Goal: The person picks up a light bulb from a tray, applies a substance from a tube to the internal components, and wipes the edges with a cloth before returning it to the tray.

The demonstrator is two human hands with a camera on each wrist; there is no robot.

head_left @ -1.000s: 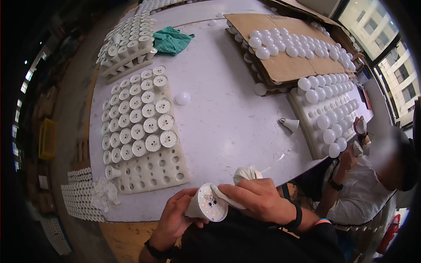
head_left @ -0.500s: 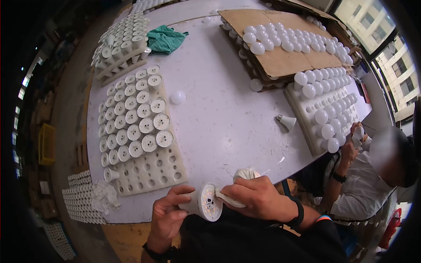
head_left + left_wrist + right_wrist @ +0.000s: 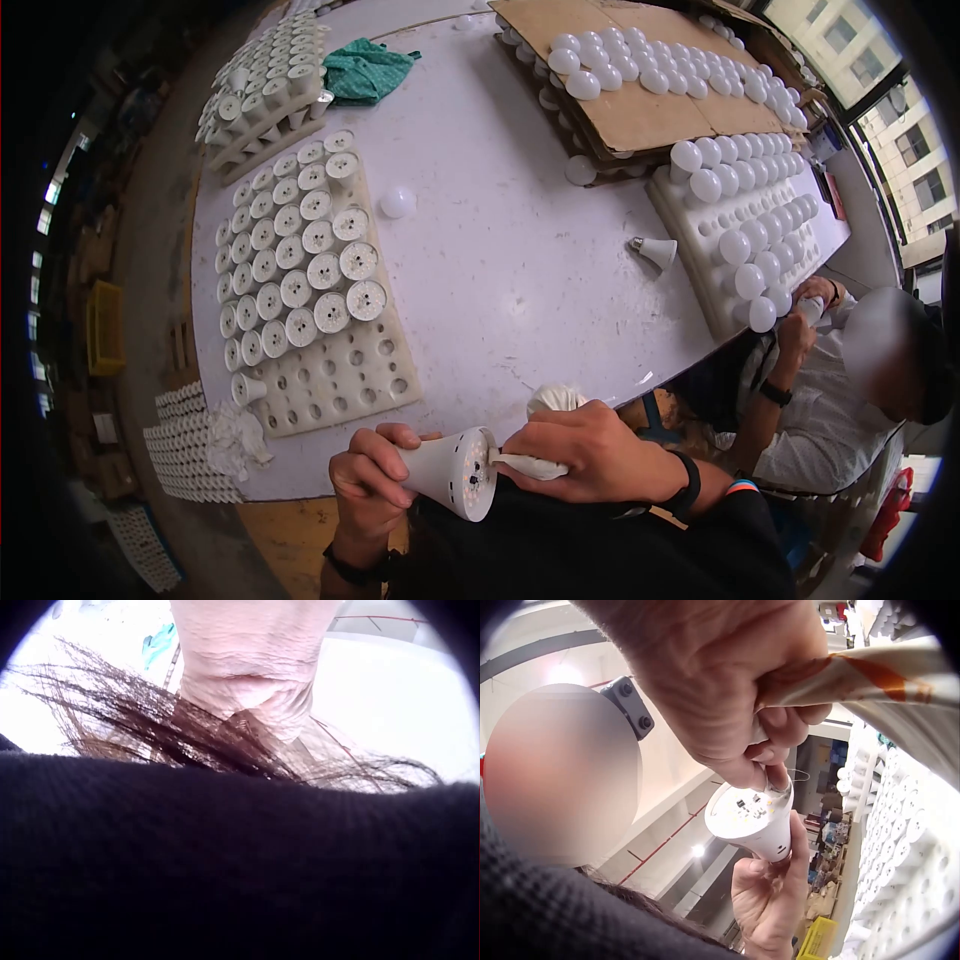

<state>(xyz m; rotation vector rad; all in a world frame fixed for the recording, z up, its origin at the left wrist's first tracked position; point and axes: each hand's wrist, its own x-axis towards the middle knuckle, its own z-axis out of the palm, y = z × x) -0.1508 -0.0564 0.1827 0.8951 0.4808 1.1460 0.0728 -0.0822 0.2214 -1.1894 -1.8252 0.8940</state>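
Observation:
A white LED bulb base (image 3: pixel 440 474), open at its wide end, sits tilted in my left hand (image 3: pixel 368 480), whose fingers and thumb grip its narrow part. Inside its rim is a round LED board (image 3: pixel 751 807) with small chips, seen in the right wrist view. My right hand (image 3: pixel 590 455) grips a white plastic squeeze bag (image 3: pixel 900 671) with orange print. The bag's narrow end is at the bulb base's inner rim, partly hidden by my fingers. The left wrist view has only my wrist (image 3: pixel 251 667), hair and dark cloth.
To the left, a foam tray (image 3: pixel 330 385) holds rows of bulb bases. A loose white dome (image 3: pixel 398 202) and one bulb base (image 3: pixel 655 251) lie on the table (image 3: pixel 500 290). At right are cardboard (image 3: pixel 640 110) with domes, a foam rack (image 3: pixel 700 270) and another person (image 3: pixel 800 420) working.
My left hand has turned the bulb base, so its open face points more to the right. The bag end stays at the rim. The other person's hands have come together.

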